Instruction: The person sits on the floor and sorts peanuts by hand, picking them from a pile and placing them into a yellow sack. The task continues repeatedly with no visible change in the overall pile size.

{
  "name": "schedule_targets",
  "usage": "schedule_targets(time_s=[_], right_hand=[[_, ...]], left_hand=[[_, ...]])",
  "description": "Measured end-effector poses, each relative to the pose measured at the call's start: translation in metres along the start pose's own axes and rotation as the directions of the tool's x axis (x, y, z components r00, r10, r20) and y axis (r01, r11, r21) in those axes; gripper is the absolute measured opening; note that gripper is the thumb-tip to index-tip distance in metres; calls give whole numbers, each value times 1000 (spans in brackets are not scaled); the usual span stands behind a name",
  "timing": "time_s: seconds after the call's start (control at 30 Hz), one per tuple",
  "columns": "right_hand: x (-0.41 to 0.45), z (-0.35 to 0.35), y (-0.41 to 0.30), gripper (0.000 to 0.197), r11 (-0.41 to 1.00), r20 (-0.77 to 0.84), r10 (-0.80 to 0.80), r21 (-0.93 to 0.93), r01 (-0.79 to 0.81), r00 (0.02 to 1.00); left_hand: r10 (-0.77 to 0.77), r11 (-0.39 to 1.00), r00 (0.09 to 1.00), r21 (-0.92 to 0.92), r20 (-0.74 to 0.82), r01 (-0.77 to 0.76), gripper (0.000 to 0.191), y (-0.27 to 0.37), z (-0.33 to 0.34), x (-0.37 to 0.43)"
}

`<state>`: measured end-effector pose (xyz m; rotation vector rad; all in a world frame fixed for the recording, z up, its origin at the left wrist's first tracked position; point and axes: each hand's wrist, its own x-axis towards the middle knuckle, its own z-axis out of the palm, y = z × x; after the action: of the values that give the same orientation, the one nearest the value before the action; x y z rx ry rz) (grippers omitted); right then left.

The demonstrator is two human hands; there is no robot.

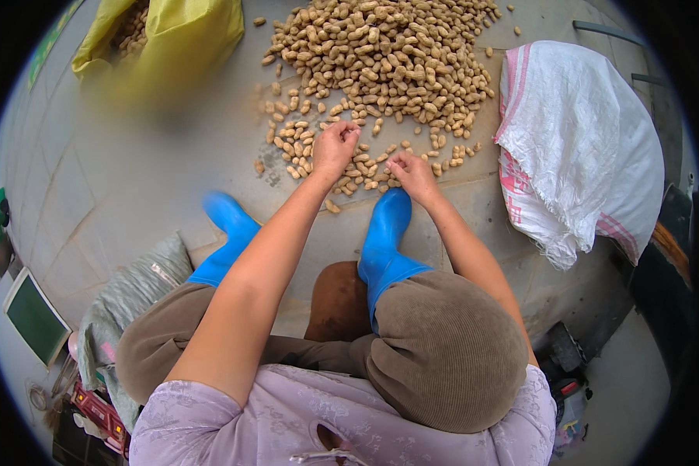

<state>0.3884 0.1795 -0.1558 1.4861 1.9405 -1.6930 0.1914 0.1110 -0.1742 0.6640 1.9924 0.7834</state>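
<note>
A large heap of unshelled peanuts [384, 58] lies on the paved floor, with loose peanuts [296, 140] spread along its near side. Over these loose ones is my left hand [336, 147], its thumb and fingertips drawn together; whether a peanut is between them is not clear. My right hand [412, 175] hovers at the near edge of the scatter, just beyond the toe of a blue rubber boot [391, 215]. Its thumb and index finger are close together, and I cannot tell if they hold anything. The two hands are apart.
A yellow woven sack [192, 41] with peanuts inside stands at the upper left. On the right lies a full white woven sack [582, 134]. A grey-green woven sack [134, 285] is beside my left leg. The other blue boot [230, 221] is on the floor at left.
</note>
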Motion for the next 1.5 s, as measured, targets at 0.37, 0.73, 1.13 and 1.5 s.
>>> schedule_targets(time_s=[0.37, 0.73, 1.13, 1.5], right_hand=[[10, -17, -5, 16, 984, -156, -100, -165, 74, 983], [16, 29, -25, 18, 739, 61, -319, -608, 289, 946], [24, 8, -14, 22, 988, -38, -117, -102, 112, 992], [16, 11, -13, 20, 997, -86, -51, -69, 45, 995]], left_hand=[[66, 975, 990, 205, 121, -90, 17, 27, -3, 31], [-287, 628, 951, -727, 119, 280, 7, -27, -58, -3], [110, 954, 989, 289, -96, -78, 20, -31, -47, -27], [63, 996, 992, -66, 107, -56, 14, -26, -40, -30]])
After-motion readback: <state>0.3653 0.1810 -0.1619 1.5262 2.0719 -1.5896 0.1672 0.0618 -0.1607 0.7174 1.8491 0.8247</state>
